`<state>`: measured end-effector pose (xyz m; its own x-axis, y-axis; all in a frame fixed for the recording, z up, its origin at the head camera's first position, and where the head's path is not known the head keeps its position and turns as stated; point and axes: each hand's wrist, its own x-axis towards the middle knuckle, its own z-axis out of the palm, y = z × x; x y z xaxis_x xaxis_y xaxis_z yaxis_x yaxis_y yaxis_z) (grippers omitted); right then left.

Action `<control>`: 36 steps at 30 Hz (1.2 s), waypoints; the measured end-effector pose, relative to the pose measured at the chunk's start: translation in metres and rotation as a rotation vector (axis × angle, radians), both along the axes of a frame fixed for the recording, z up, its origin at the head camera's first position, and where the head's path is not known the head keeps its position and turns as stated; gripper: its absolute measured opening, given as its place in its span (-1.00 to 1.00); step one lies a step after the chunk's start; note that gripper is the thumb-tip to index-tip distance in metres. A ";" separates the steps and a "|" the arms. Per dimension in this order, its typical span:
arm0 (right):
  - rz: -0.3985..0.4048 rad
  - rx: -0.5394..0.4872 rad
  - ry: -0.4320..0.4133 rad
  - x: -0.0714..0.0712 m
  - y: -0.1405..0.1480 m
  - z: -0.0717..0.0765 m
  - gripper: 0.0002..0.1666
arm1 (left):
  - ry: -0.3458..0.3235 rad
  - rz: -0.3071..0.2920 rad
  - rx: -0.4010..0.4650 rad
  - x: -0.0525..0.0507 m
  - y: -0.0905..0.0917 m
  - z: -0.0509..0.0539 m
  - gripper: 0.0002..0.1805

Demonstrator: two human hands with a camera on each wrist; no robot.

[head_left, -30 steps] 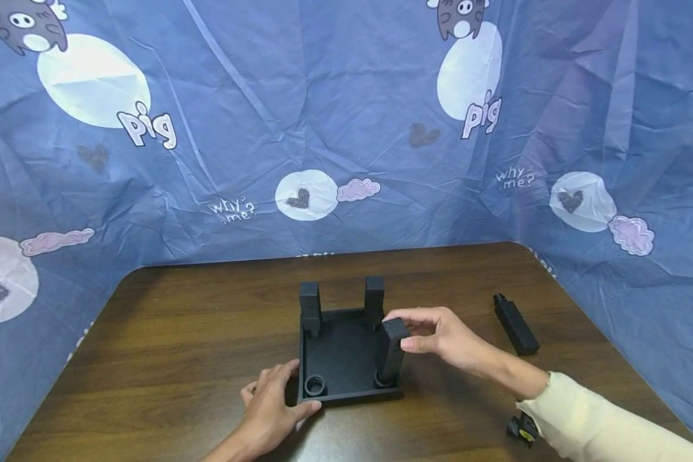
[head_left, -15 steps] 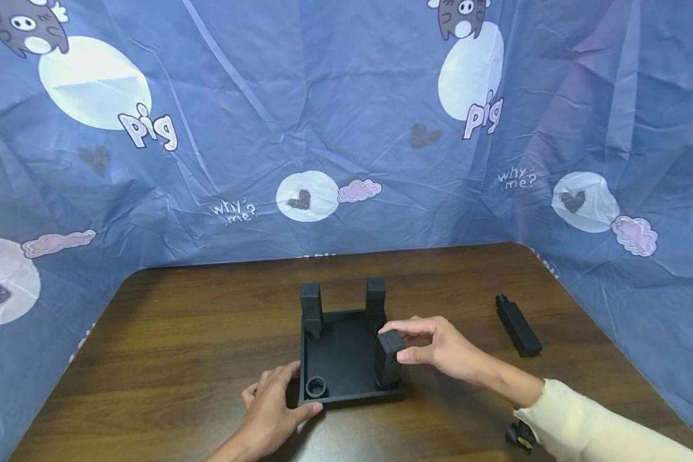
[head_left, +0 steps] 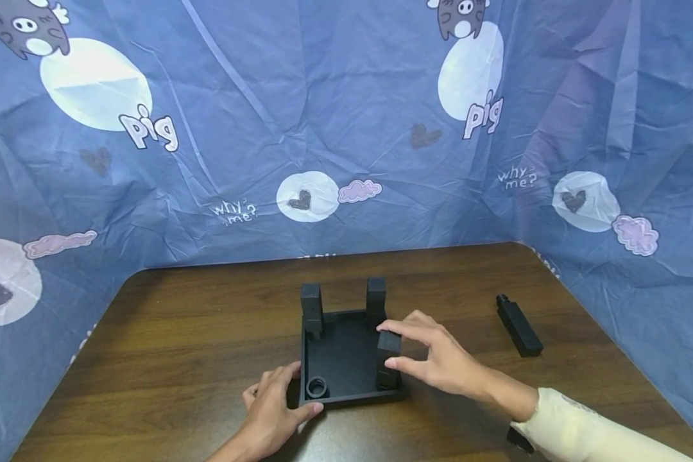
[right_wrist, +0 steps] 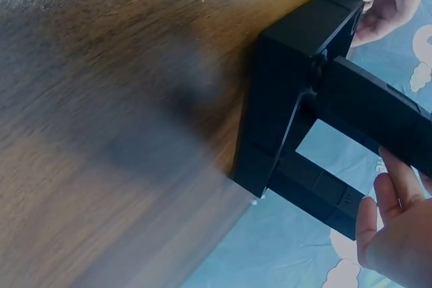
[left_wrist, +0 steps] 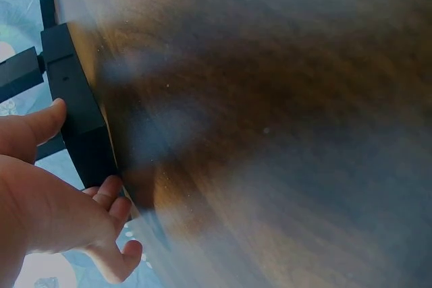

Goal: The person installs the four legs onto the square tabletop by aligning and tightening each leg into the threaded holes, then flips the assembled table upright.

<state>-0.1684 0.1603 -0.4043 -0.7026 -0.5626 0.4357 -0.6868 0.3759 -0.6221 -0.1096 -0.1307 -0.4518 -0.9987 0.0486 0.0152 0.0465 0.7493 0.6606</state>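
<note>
A square-section leg [head_left: 387, 377] stood upright at the near right corner of the shallow square base [head_left: 346, 359] (both black), the right hand [head_left: 441, 356] pinching it, thumb nearer; the left hand [head_left: 271, 409] gripped the near left corner.

My left hand [head_left: 273, 409] holds the near left corner of a square black tray [head_left: 348, 359] on the wooden table [head_left: 179, 353]. My right hand [head_left: 441, 359] pinches a black post [head_left: 387, 373] standing in the near right corner. A ring [head_left: 310, 389] sits in the near left one. A back left post [head_left: 312, 308] and a back right post [head_left: 376, 296] stand too, and a loose post [head_left: 520, 327] lies to my right.
</note>
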 end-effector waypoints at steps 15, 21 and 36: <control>-0.072 0.079 -0.139 -0.002 -0.008 0.006 -0.46 | -0.018 0.000 0.000 -0.002 0.000 0.002 -0.16; 0.109 0.160 -0.286 -0.007 0.002 0.022 -0.33 | -0.033 -0.005 -0.010 -0.002 -0.001 0.003 -0.15; 0.041 0.030 -0.145 -0.018 -0.007 0.013 -0.51 | -0.027 0.003 -0.025 -0.002 0.000 0.002 -0.16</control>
